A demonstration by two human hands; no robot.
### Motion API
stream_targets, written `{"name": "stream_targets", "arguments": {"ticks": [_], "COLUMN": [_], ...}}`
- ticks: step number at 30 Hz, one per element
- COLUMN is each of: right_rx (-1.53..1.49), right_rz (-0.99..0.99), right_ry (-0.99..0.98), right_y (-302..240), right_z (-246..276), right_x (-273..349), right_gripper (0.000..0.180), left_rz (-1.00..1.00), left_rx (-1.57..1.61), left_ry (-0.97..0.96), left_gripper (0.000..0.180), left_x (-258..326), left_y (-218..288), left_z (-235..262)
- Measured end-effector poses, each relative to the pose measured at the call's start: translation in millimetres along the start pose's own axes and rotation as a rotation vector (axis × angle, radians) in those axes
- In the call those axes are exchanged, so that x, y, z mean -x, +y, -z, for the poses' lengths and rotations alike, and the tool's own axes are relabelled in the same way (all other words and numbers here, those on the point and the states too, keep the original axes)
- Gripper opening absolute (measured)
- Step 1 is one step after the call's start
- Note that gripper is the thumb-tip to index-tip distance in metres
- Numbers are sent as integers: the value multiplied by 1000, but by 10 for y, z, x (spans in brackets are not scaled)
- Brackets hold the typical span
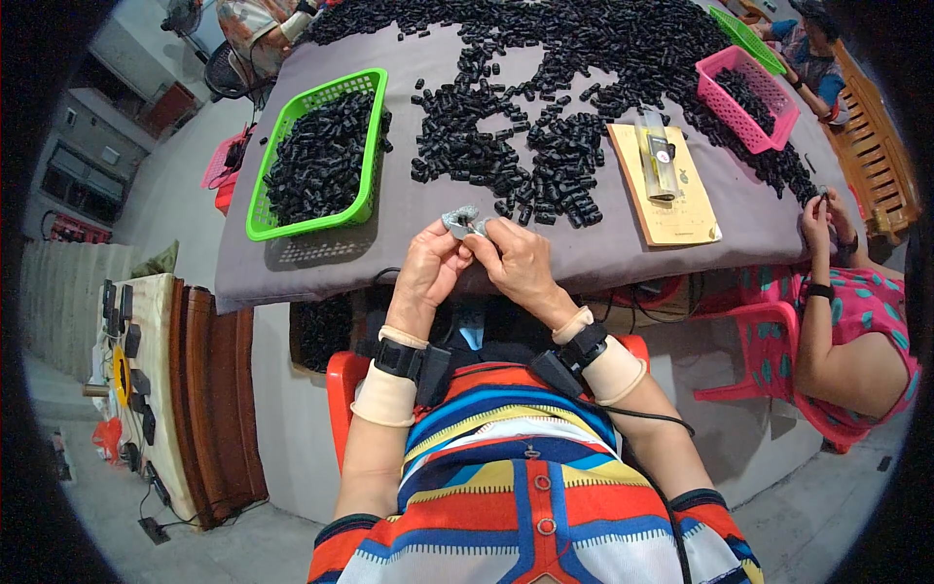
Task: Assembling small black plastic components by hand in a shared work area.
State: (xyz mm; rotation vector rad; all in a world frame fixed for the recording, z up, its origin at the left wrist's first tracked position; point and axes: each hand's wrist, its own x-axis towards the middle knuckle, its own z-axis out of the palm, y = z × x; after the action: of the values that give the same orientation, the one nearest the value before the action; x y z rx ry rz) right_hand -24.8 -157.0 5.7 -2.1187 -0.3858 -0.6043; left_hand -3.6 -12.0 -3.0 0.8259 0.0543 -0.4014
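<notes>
Hands: left hand (428,268), right hand (518,261) both in narrow fingertip grip on small grey part (461,222).

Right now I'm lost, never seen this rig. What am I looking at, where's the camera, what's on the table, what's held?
No machine: a person's two bare hands, filmed by a fisheye camera on their head looking down, so edges bend. The left hand and right hand together pinch a small grey part at the table edge. On the grey cloth lie heaps of small black parts, a green basket full of them, a pink basket and a tan card. Another person's hands work at the right.
</notes>
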Motion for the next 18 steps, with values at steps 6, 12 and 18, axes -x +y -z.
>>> {"name": "stream_targets", "arguments": {"ticks": [6, 12, 18], "right_rx": [-51, -29, -38], "right_rz": [33, 20, 14], "right_ry": [-12, -29, -26], "right_y": [30, 1, -7], "right_z": [7, 28, 26], "right_x": [6, -2, -3], "right_gripper": [25, 25, 24], "left_rz": [7, 21, 25], "left_rx": [21, 32, 39], "left_ry": [-8, -57, -45], "left_gripper": [21, 21, 20], "left_x": [8, 14, 6], "left_y": [14, 34, 23], "left_z": [10, 38, 47]}}
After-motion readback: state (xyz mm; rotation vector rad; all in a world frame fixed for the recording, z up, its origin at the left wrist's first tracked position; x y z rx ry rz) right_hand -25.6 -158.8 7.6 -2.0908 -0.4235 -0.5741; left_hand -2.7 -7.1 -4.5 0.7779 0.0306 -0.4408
